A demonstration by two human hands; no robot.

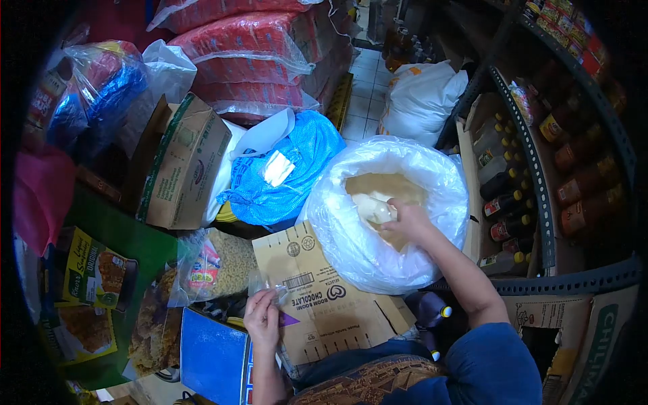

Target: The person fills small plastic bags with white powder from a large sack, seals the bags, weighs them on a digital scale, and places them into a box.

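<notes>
A large sack lined with clear plastic stands open in front of me, holding pale tan, powdery or fine-grained contents. My right hand reaches into it, fingers closed around a whitish, rounded scoop-like thing that lies against the contents. Its exact kind is unclear. Lower left, my left hand pinches a small clear plastic bag above a flattened brown cardboard box printed "Boom Boom Chocolate". The thin bag is hard to make out.
A blue woven sack sits behind the box, beside an open carton. Pasta in a clear bag and a blue box-like item are at left. Shelves of bottles line the right. Red wrapped bundles are stacked behind.
</notes>
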